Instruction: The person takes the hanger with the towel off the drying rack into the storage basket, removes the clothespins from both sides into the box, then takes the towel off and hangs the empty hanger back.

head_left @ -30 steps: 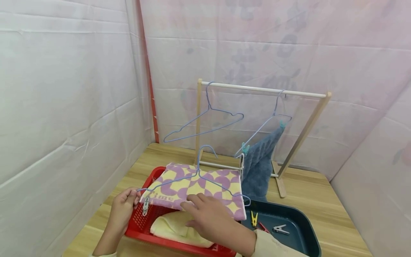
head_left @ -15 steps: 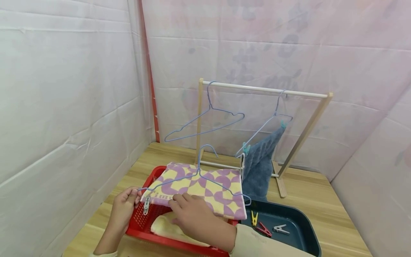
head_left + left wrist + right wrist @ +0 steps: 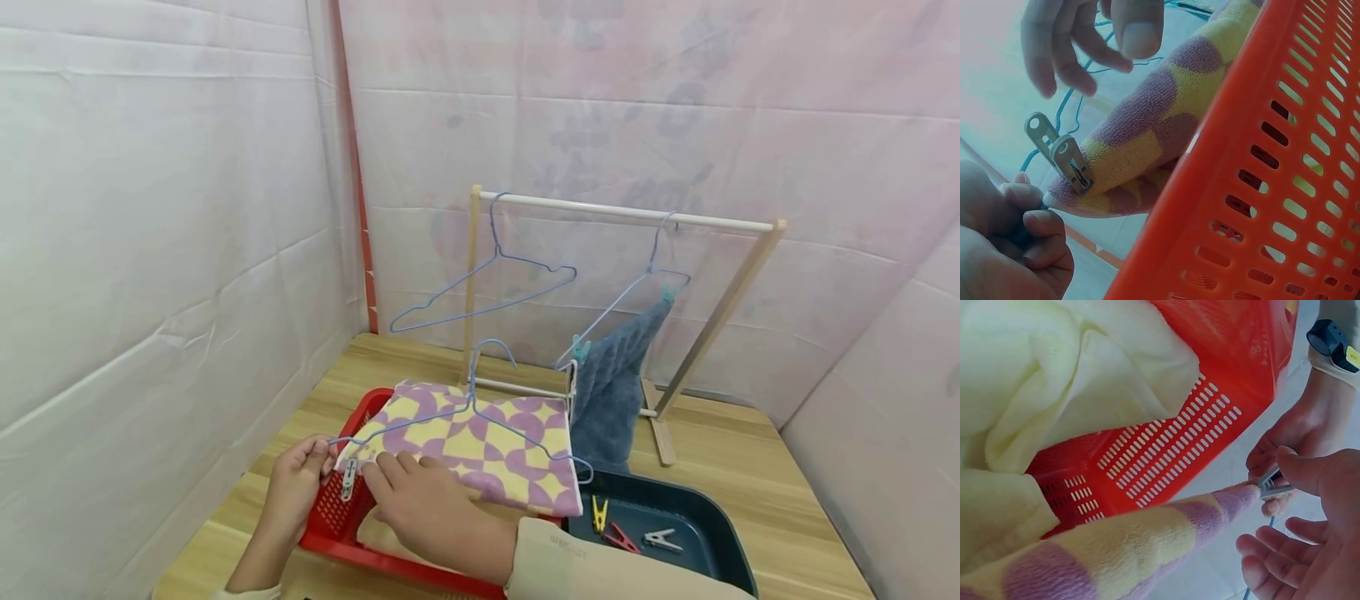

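Note:
A purple-and-yellow checked towel (image 3: 480,442) lies over a red basket (image 3: 337,517) with a blue wire hanger (image 3: 472,400) on top of it. A grey clothespin (image 3: 348,479) clamps the towel's left corner (image 3: 1085,175) to the hanger. My left hand (image 3: 318,458) pinches the hanger's left end beside that clothespin (image 3: 1060,159), fingers curled (image 3: 1029,215). My right hand (image 3: 386,467) lies with relaxed fingers on the towel's front edge, just right of the clothespin; its fingertips (image 3: 1085,56) hold nothing. A pale yellow towel (image 3: 1054,394) fills the basket underneath.
Behind stands a wooden drying rack (image 3: 622,212) with an empty blue hanger (image 3: 487,283) and a blue towel (image 3: 611,392) pegged to another. A dark blue tray (image 3: 697,517) at the right holds yellow (image 3: 597,512), red (image 3: 621,537) and white pegs. White sheets wall in the wooden table.
My right hand has slid left along the towel's front edge, from its middle to the corner with the clothespin. The left hand has kept its pinch on the hanger's end.

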Motion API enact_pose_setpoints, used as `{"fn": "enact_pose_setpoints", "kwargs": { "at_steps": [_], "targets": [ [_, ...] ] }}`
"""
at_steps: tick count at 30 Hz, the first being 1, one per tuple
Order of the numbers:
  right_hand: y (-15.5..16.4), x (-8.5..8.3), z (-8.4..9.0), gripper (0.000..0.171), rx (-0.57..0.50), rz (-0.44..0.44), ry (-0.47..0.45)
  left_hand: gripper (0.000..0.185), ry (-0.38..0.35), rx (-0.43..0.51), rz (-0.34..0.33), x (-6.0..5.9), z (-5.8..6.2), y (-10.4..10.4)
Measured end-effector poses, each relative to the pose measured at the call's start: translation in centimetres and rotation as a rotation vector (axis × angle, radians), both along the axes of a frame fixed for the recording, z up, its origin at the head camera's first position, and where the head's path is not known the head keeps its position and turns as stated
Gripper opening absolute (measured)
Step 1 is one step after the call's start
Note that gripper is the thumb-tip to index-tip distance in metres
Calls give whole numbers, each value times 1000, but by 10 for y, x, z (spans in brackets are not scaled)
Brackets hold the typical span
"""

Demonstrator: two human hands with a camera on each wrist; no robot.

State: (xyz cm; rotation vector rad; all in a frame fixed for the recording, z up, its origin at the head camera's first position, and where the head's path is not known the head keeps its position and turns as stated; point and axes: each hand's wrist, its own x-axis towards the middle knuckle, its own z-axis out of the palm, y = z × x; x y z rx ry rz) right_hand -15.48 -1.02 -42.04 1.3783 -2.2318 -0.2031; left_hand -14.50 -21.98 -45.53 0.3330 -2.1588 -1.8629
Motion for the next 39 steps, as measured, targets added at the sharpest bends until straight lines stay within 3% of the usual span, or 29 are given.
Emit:
{"fn": "enact_pose_setpoints", "kwargs": {
  "at_steps": [4, 8, 12, 15, 20, 24, 30, 39],
  "targets": [
    [-12, 1, -5, 55, 14, -8, 33, 29, -3, 0, 1, -1, 0, 0],
    [-23, 4, -11, 60, 39, -25, 126, 28, -11, 15, 2, -3, 0, 0],
    [-31, 6, -16, 43, 31, -23, 246, 28, -9, 23, 6, -3, -1, 0],
    [-34, 6, -19, 39, 32, -23, 282, 27, -7, 18, 9, -3, -1, 0],
    [-35, 4, -16, 52, 89, -13, 265, 27, -7, 21, 8, -2, -1, 1],
    [-35, 1, -13, 45, 105, 9, 261, 28, -3, 27, 5, -2, -1, 1],
    [-36, -3, -14, 28, 48, 49, 274, 28, -10, 25, -6, -2, 0, 3],
    [-34, -3, -10, 29, 52, 73, 237, 28, -21, 27, -2, -3, 4, 4]
  ]
}}
